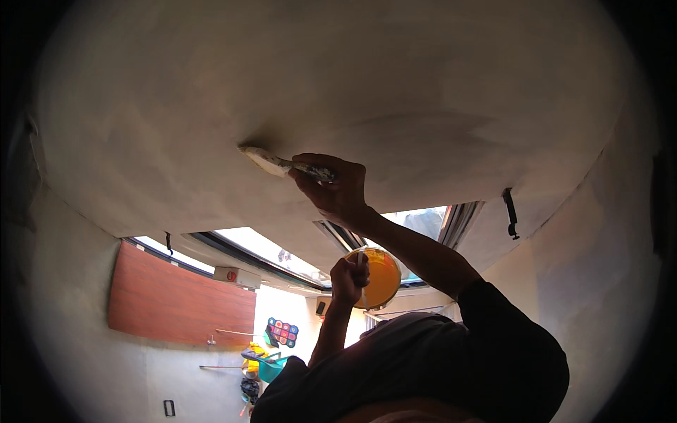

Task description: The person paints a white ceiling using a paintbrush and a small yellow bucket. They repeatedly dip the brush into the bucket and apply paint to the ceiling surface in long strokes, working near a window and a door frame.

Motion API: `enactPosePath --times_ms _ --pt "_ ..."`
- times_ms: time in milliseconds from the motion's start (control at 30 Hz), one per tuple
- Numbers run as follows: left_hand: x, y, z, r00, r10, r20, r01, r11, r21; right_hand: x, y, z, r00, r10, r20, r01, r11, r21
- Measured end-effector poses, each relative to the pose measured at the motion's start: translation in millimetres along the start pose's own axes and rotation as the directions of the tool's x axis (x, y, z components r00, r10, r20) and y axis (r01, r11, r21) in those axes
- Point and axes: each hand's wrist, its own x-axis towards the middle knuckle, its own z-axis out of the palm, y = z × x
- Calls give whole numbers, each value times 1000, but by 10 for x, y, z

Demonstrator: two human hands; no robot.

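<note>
My right hand point(335, 185) grips the handle of a flat paint brush point(268, 160) with pale bristles, pressed against the grey, mottled ceiling point(367, 84) near the middle of the head view. A darker smudge or shadow surrounds the bristle tip. Lower down, my left hand point(347, 280) is closed around a pale handle or strip on a round orange-yellow bucket point(382, 278), held up beneath the brush. Whether the bucket's contents show cannot be told.
Bright roof windows point(247, 240) with dark frames sit behind my arms. A black fitting point(510, 211) hangs at right. A reddish wooden panel point(176, 289) is on the left, with a teal tub point(270, 368) and cluttered items below. Curved walls point(578, 282) bound both sides.
</note>
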Motion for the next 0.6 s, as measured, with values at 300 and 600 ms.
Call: enactPosePath --times_ms 300,600 --pt "123 -45 64 959 -156 238 220 936 -273 -149 -283 -1298 950 180 -255 -206 975 -79" --pt "153 92 480 951 -279 136 303 929 -213 -609 -770 -3538 730 -308 -610 -206 752 -626"
